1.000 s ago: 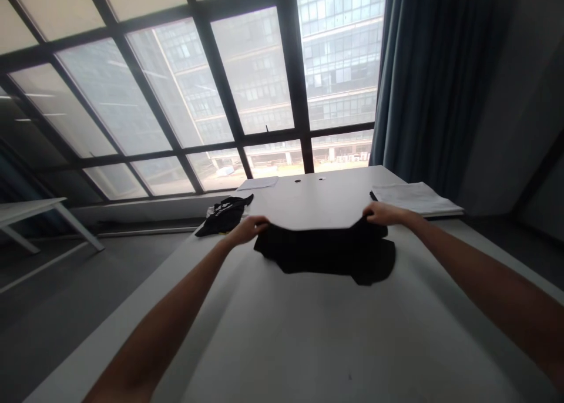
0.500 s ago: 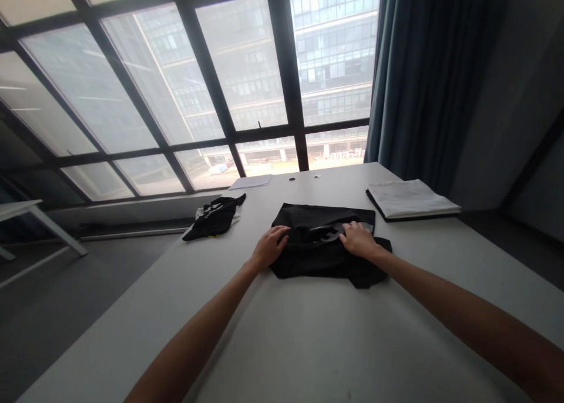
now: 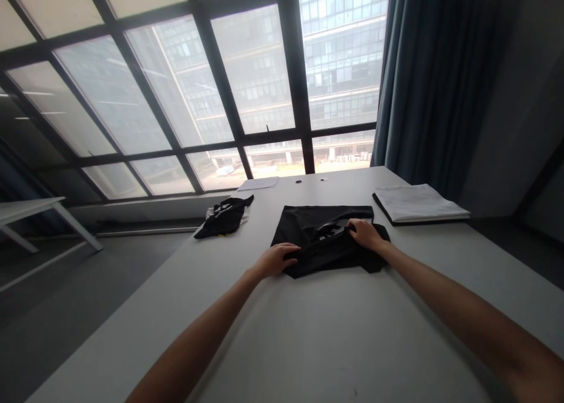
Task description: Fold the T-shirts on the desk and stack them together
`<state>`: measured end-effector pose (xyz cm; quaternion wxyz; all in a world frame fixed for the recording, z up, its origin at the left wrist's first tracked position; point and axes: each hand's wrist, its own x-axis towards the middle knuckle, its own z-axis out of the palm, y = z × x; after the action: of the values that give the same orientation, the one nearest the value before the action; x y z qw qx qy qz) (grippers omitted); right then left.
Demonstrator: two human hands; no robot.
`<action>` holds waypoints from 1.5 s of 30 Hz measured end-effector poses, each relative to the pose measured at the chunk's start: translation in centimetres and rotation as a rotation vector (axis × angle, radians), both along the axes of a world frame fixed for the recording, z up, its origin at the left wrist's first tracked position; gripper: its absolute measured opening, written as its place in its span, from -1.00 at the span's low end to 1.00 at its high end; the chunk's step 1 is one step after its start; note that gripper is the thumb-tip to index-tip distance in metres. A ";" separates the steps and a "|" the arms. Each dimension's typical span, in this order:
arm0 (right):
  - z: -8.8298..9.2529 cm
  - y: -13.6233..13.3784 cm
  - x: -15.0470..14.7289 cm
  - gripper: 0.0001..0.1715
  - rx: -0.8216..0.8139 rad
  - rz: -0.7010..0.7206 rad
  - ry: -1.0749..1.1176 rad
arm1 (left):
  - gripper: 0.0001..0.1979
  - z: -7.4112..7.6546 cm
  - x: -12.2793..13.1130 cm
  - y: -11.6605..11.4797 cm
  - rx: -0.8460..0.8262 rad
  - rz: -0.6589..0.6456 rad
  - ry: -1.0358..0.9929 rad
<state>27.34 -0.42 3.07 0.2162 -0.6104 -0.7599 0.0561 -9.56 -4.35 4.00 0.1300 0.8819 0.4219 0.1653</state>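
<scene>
A black T-shirt (image 3: 304, 224) lies folded over on the white table, with a pale print partly showing in the fold. At its near left corner, my left hand (image 3: 276, 260) has the cloth between fingers and thumb. My right hand (image 3: 365, 234) pinches the folded layer toward the right side, its fingertips partly hidden by the fabric. A sleeve-like flap (image 3: 376, 262) sticks out beneath my right wrist.
A crumpled black-and-white garment (image 3: 227, 216) lies near the left table edge. Folded white cloth (image 3: 420, 202) rests on something black at the right. Papers (image 3: 258, 183) lie at the far end, before windows and a blue curtain (image 3: 405, 86).
My left hand has moved toward me and slightly right along the shirt. The right hand has lifted the fold a little, and the near edge has shifted away from me. The view has turned slightly.
</scene>
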 end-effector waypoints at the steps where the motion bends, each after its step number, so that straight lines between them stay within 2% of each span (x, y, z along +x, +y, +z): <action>1: 0.7 -0.5 0.1 -0.78 0.018 0.016 0.015 | -0.63 0.1 -0.1 0.0 0.016 0.013 -0.024; 4: 3.0 -2.9 0.7 -0.80 0.114 0.097 0.090 | -0.72 1.0 -0.3 -0.4 0.064 0.039 -0.150; 7: 5.4 -6.4 1.1 -0.80 0.177 0.217 0.158 | -0.81 2.4 -0.9 -2.1 0.092 0.048 -0.276; 10: 6.9 -11.0 1.1 -0.77 0.194 0.331 0.116 | -0.86 3.9 -1.9 -5.1 0.119 0.064 -0.302; 13: 6.9 -16.2 0.7 -0.75 0.180 0.458 -0.026 | -0.80 4.9 -3.3 -8.9 0.109 0.005 -0.225; 15: 6.4 -19.3 0.4 -0.79 0.093 0.517 -0.077 | -0.69 5.7 -4.2 -11.4 0.011 -0.067 -0.124; 18: 5.7 -22.5 0.2 -0.89 -0.229 0.623 -0.010 | -0.59 7.1 -4.7 -14.3 -0.237 -0.150 -0.013; 20: 5.5 -23.0 -0.4 -0.78 -0.417 0.656 0.114 | -0.66 8.0 -3.8 -15.1 -0.307 -0.144 -0.028; 22: 5.3 -22.2 -1.5 -0.70 -0.411 0.598 0.241 | -0.72 8.4 -2.2 -14.8 -0.238 -0.102 -0.085; 25: 4.2 -19.6 -3.7 -0.70 -0.116 0.441 0.254 | -0.72 7.1 1.1 -12.6 0.003 -0.045 -0.138; 27: 2.8 -17.6 -4.6 -0.68 0.048 0.345 0.107 | -0.72 5.2 2.7 -10.7 0.149 -0.028 -0.081; 29: 1.0 -15.8 -4.4 -0.58 0.084 0.233 -0.070 | -0.71 2.9 3.4 -9.1 0.231 0.003 0.042; 32: -1.4 -14.5 -2.5 -0.49 0.041 0.079 -0.214 | -0.62 -0.3 2.1 -7.7 0.259 0.096 0.160; 36: -2.8 -14.9 1.0 -0.55 0.065 -0.057 -0.244 | -0.50 -3.1 -1.4 -8.4 0.361 0.320 0.171; 38: -2.8 -15.4 2.6 -0.58 0.078 -0.118 -0.248 | -0.44 -3.9 -3.0 -9.5 0.374 0.494 0.213; 41: -2.6 -16.2 5.2 -0.55 0.087 -0.204 -0.265 | -0.36 -4.1 -4.9 -11.4 0.263 0.715 0.311; 43: -2.5 -17.0 6.9 -0.54 0.069 -0.256 -0.305 | -0.34 -3.4 -5.8 -12.5 0.226 0.795 0.350; 45: -2.4 -17.8 8.2 -0.56 0.064 -0.316 -0.383 | -0.38 -2.3 -6.0 -13.4 0.295 0.785 0.334</action>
<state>35.55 -18.21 0.70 0.0935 -0.7140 -0.6835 -0.1194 -15.60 -17.71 1.66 -0.1397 0.6786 0.7117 0.1161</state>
